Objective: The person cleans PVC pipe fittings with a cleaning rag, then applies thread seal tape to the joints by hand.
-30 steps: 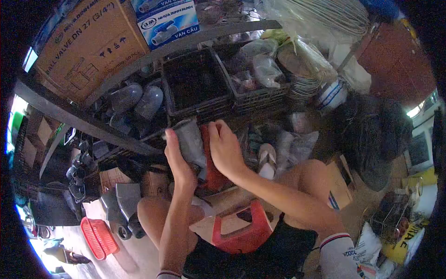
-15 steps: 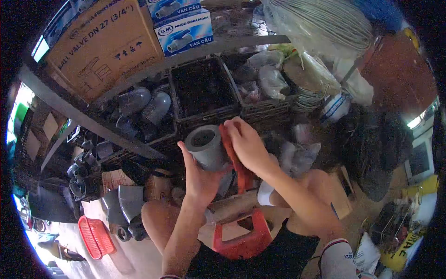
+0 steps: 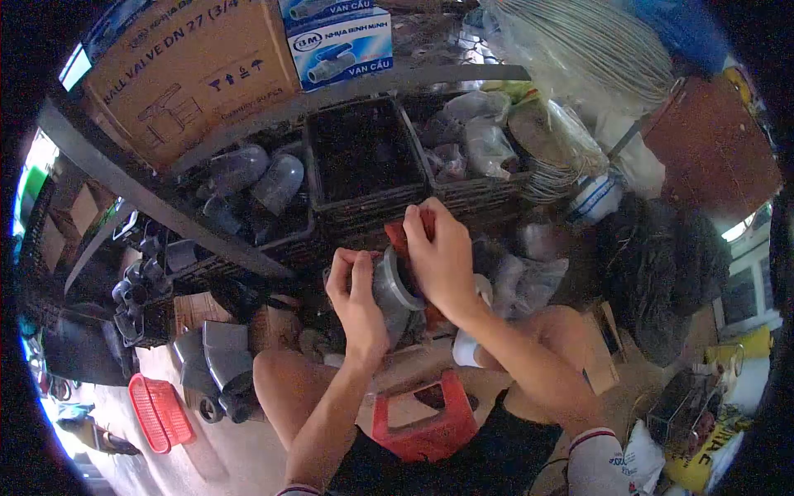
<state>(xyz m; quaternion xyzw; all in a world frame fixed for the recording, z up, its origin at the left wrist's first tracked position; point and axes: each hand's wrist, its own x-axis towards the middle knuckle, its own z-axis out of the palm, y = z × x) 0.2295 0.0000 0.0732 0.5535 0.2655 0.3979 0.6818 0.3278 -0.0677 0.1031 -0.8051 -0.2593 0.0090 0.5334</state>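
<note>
My left hand (image 3: 357,302) is wrapped round a grey plastic pipe fitting (image 3: 387,285), its fingers curled over the left side. The fitting lies tilted sideways, its wide collar turned to the right. In my right hand (image 3: 442,264) is a bunched red cloth (image 3: 395,238), pinched between thumb and fingers. Cloth and right fingers are right at the collar, and the mouth of the fitting is hidden behind them. Both hands are close together above my knees, in front of a black crate (image 3: 364,202).
Behind the hands, a metal shelf bar (image 3: 447,76) runs above crates with grey fittings (image 3: 279,183) and bagged parts. A ball valve carton (image 3: 190,91) stands at upper left. Below are a red plastic stool (image 3: 426,431), a red basket (image 3: 160,413) and large grey elbows (image 3: 227,355).
The fitting has turned from mouth-up to sideways, its collar now facing right. My left fingers have curled over it, and my right hand has shifted slightly with the cloth, which is now more bunched.
</note>
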